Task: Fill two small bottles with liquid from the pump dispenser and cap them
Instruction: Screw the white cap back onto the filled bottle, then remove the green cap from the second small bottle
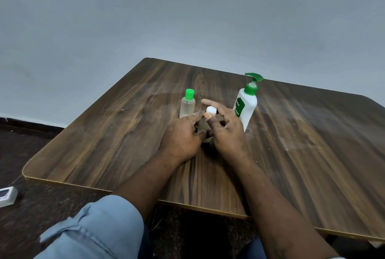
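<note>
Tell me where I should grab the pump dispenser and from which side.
Grip the pump dispenser around the middle of its white body, coming from its right. It stands upright, the body is broad, and the green pump head sits on a thin neck. The right hand, pinching a white cap, and the left hand, holding the small bottle, crowd its left.

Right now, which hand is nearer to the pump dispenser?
Right. The right hand lies just in front of the pump dispenser, overlapping its lower body; the left hand is across the white-capped bottle, beside the green-capped bottle.
</note>
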Available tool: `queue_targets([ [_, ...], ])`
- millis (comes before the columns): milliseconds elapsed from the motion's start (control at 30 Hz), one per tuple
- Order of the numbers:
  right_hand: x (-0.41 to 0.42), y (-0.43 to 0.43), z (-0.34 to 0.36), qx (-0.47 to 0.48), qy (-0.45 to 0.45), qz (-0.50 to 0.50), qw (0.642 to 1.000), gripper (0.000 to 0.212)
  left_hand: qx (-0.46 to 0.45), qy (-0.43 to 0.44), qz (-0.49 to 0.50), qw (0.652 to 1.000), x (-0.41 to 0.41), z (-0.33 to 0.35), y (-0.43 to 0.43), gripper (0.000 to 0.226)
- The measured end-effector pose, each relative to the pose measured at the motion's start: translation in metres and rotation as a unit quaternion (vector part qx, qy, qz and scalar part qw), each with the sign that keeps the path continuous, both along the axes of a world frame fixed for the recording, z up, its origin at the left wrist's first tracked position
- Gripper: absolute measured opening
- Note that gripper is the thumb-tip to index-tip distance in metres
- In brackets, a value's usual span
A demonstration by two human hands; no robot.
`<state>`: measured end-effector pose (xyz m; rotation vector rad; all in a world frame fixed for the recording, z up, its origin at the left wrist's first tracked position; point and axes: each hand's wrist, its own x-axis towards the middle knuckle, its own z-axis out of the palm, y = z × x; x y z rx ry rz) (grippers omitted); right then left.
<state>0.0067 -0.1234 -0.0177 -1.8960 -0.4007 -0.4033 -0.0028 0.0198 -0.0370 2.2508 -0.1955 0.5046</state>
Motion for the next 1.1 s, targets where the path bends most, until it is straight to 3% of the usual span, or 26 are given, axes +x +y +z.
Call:
queue_targets([
  [300, 0.001, 0.001, -0.003, -0.042, -0.057, -0.073, 0.995, 0.021, 0.037, -0.025, 0.032, 0.998, 0.000, -0.004, -0.004, 0.057],
  [500, 0.003, -0.003, -0.002, 0.040, 0.009, 0.028, 0.999, 0.023, 0.022, -0.030, 0.037, 0.999, -0.006, -0.004, 0.001, 0.060],
  [600, 0.000, -0.004, -0.001, 0.066, 0.004, 0.025, 0.998, 0.025, 0.026, -0.039, 0.082, 0.996, -0.008, -0.003, 0.023, 0.060],
  [767, 0.016, 0.010, 0.001, -0.088, 0.052, -0.048, 0.994, 0.035, 0.020, -0.041, 0.182, 0.982, 0.006, -0.003, 0.078, 0.058],
  [967, 0.049, 0.041, 0.015, -0.181, 0.066, -0.028, 0.981, 0.073, 0.011, -0.002, 0.158, 0.987, 0.034, -0.003, 0.094, 0.063],
  [1100, 0.060, 0.048, 0.018, -0.250, 0.060, -0.023, 0.966, 0.051, -0.020, 0.011, 0.118, 0.993, 0.043, 0.001, 0.095, 0.062],
])
